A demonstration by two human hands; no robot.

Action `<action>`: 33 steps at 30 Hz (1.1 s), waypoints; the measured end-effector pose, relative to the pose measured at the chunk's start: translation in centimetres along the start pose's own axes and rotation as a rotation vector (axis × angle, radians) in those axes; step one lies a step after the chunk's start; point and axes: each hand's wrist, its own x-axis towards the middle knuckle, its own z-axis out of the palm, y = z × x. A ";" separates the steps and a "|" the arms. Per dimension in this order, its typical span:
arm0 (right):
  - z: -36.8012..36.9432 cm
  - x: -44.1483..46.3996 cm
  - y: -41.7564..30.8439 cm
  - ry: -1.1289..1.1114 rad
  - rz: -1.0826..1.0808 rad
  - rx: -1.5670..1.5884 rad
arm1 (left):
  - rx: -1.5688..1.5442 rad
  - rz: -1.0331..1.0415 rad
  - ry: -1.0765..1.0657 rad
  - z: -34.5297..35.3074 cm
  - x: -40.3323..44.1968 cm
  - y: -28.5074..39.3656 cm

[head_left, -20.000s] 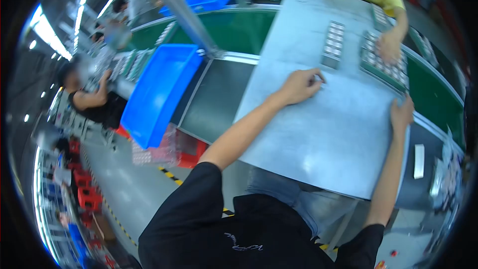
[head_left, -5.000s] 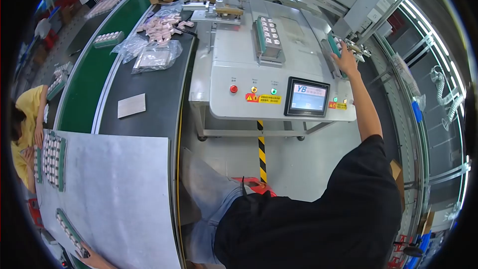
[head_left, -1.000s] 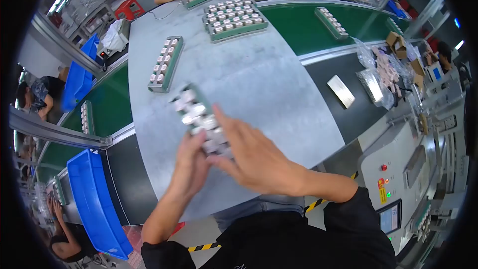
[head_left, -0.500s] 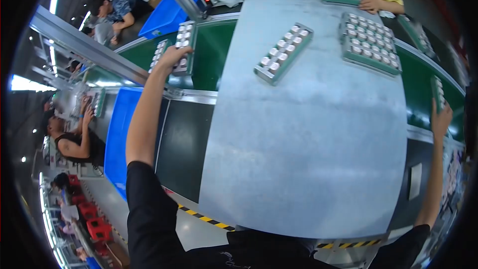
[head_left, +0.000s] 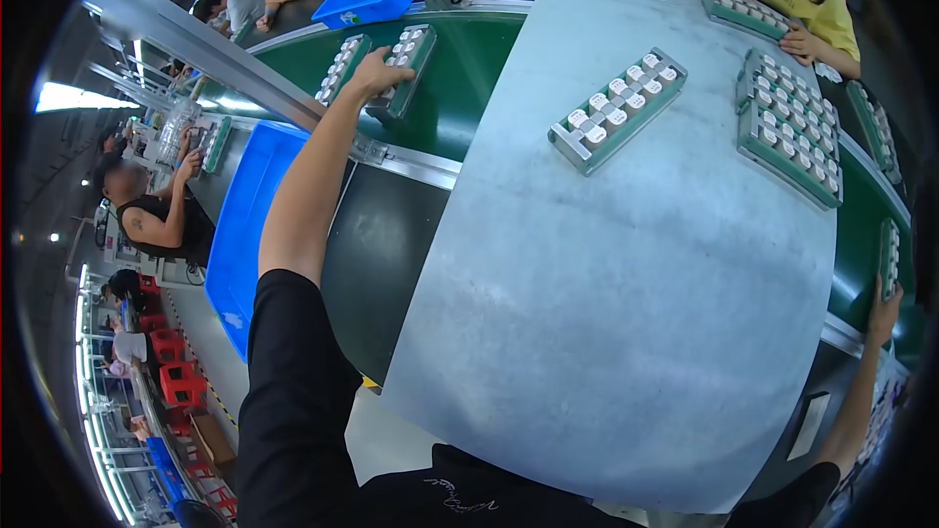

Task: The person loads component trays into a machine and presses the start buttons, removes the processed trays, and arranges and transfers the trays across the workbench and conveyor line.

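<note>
My left hand (head_left: pixel 376 76) reaches far out to the left conveyor belt. Its fingers are closed on the near part of a green-sided block of white-topped cylinders (head_left: pixel 415 43), which rests on the belt. Just left of it lies a similar block (head_left: pixel 343 68), apart from the hand. At the far right, my right hand (head_left: pixel 884 313) grips the near end of another narrow block (head_left: pixel 889 252) on the right-hand belt; its fingers are partly hidden. Between my arms, one more block (head_left: pixel 618 110) lies slanted on the metal table (head_left: pixel 626 303).
Several joined blocks (head_left: pixel 790 122) stand at the table's right edge. Across the table, a person in a yellow top (head_left: pixel 817 10) handles a block (head_left: pixel 748 12). A metal post (head_left: pixel 205 44) crosses near my left arm, above a blue bin (head_left: pixel 245 235). Other people work at left.
The view has turned, so the table and blocks appear farther right and lower. Both hands keep hold of their blocks. The gap between the two left blocks looks slightly wider.
</note>
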 end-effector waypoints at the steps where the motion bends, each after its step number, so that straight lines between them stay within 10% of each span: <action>1: 0.0 0.1 0.0 -0.001 0.001 0.032 | 0.086 0.025 0.094 0.4 0.3 -0.5; 7: -4.8 -1.9 -3.9 0.050 -0.105 0.395 | 0.252 0.030 0.254 1.0 -3.9 7.2; 11: -14.6 -9.2 -14.1 -0.012 -0.196 0.709 | -0.207 0.395 0.008 0.6 -10.5 18.4; 16: -22.6 -16.3 -24.4 -0.326 -0.252 0.773 | -0.038 0.478 -0.225 5.6 -15.5 26.4; 33: -21.9 -18.6 -34.6 -0.313 -0.796 0.454 | -0.052 0.737 -0.051 8.2 -24.2 22.4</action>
